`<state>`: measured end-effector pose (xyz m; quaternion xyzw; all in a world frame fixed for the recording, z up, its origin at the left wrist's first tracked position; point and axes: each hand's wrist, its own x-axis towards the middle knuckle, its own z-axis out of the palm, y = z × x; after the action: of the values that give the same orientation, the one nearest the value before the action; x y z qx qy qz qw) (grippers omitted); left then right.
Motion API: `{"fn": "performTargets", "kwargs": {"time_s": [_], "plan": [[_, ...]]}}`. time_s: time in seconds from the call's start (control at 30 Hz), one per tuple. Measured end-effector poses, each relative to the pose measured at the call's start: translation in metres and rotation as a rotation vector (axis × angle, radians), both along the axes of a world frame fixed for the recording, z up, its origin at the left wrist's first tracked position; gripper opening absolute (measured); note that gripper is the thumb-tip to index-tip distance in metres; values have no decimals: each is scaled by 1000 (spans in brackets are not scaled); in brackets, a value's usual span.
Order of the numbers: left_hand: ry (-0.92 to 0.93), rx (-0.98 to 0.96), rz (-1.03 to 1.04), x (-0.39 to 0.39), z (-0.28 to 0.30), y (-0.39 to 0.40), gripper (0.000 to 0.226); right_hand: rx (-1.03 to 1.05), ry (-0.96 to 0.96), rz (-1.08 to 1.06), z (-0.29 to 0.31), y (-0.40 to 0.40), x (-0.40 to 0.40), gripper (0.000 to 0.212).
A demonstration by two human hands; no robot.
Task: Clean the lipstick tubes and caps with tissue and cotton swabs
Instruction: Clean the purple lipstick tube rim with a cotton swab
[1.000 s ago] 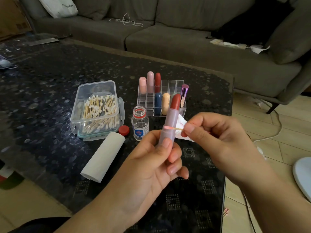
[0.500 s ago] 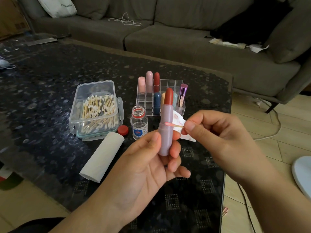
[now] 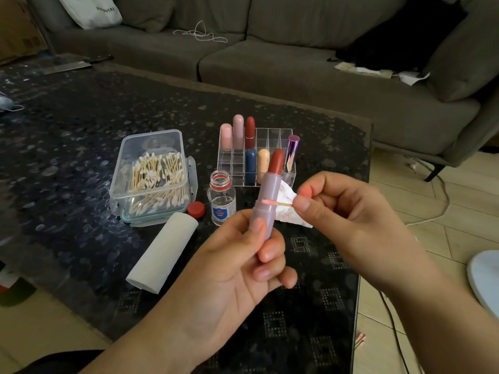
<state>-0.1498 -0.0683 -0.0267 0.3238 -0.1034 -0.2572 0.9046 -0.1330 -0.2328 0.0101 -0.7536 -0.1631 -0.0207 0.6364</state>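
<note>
Dark speckled glass makes up the table [image 3: 81,109] beneath both hands, with a grey sofa [image 3: 270,66] beyond it and pale floor tiles off to the right hand's side.

From the head camera, the left hand [image 3: 232,268] grips a lilac lipstick tube [image 3: 266,209] by its lower end, thumb in front and fingers curled behind, so its long axis stands nearly upright, leaning slightly right, with the red bullet at the top. The right hand [image 3: 348,214] pinches the wooden stick of a cotton swab [image 3: 275,203] between thumb and forefinger; the swab lies crosswise to the tube, its pink-stained tip touching the barrel at the seam partway up. The right hand is therefore the working one, probably needing only small strokes along that seam.

Just behind the tube lies a stained tissue [image 3: 290,209]. Beyond the left hand stand an open small bottle [image 3: 221,203] with its red cap [image 3: 196,209] beside it, a swab box [image 3: 154,174], a tissue roll [image 3: 162,252] and a clear organiser [image 3: 272,136] holding more lipsticks.
</note>
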Motion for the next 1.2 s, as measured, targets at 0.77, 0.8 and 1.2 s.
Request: {"fn": "performTargets", "kwargs": {"time_s": [0.77,0.8,1.2], "plan": [[48,-73,-87,1,0,4,16,-29,-21,27,-4,-1,3,10],[55,-99,-103,2,-1,5,17,-25,-14,18,-3,-2,3,10],[51,-107,-109,3,-5,7,22,-23,-43,-6,-4,0,1,15]]}}
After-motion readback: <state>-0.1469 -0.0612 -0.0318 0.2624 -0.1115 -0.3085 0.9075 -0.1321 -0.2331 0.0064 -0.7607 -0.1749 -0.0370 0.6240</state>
